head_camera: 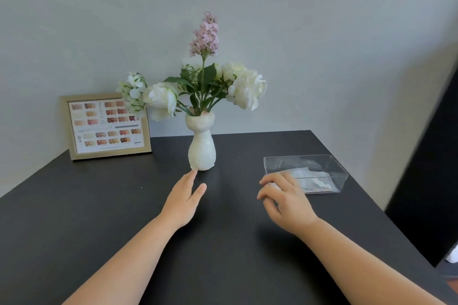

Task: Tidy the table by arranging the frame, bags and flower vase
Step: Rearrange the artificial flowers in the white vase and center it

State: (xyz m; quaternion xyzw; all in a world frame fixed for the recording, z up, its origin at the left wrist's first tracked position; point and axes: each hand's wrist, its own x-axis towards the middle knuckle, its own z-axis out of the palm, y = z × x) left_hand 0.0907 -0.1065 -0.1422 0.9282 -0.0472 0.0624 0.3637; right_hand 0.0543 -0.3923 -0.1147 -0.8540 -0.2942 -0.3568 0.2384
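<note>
A white flower vase (202, 148) with white and lilac flowers stands upright at the middle back of the black table (99, 205). My left hand (184, 199) lies flat and empty just in front of it, fingertips almost at its base. A gold frame (105, 126) with a colour chart leans on the wall at the back left. At the right a clear plastic box (332, 166) holds see-through bags (311, 178). My right hand (285, 202) hovers at the box's near left corner, fingers curled and spread, holding nothing I can make out.
A pale wall runs behind the table. The table's right edge drops off beside a dark panel (428, 181). A white object (453, 255) shows on the floor at the far right.
</note>
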